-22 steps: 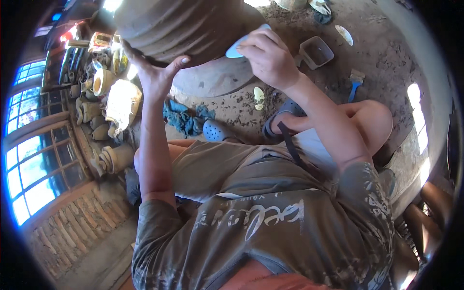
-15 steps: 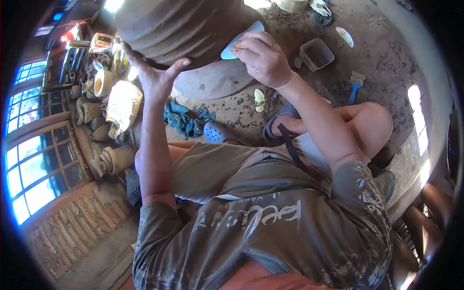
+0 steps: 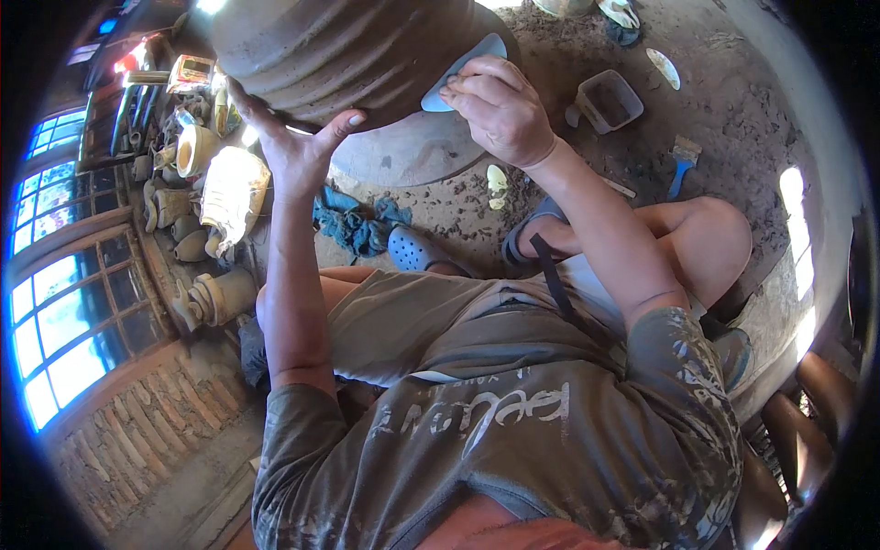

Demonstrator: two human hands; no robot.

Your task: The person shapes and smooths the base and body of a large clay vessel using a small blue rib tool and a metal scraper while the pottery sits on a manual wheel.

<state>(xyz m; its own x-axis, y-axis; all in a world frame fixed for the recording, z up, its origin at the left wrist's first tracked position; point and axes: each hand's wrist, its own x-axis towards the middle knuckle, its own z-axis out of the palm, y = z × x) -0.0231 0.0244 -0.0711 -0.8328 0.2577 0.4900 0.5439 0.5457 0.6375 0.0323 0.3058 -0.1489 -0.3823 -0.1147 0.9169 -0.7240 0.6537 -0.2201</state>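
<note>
Eleven o'clock, ridged brown clay pot (image 3: 344, 60), top cut off, hiding some fingers of the bare left hand (image 3: 298, 158)!

A brown printed T-shirt (image 3: 550, 458) tops beige shorts (image 3: 403, 312) and blue clogs (image 3: 409, 249).
</note>
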